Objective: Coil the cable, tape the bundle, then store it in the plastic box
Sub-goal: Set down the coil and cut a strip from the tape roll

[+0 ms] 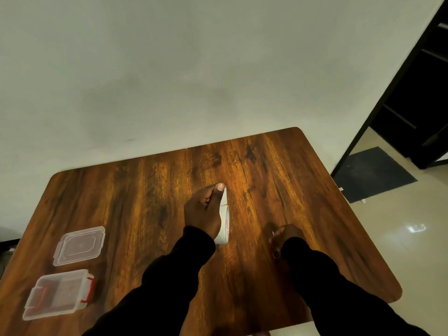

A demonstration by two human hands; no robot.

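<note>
My left hand [202, 214] is at the table's middle, holding a white tape roll [224, 226] that stands on edge by the wrist. Its thumb and forefinger pinch the roll's free end [224, 194], pulled up and away from the roll. My right hand [281, 238] rests to the right with fingers curled; a small pale glint shows at the fingertips, and what they hold is too dark to make out. No cable is visible. The clear plastic box [58, 293] with red latches stands open at the near left, its lid [80, 246] lying just behind it.
The wooden table [145, 190] stands against a pale wall. Its right edge drops to a tiled floor with a dark mat [373, 175] and a dark doorway beyond.
</note>
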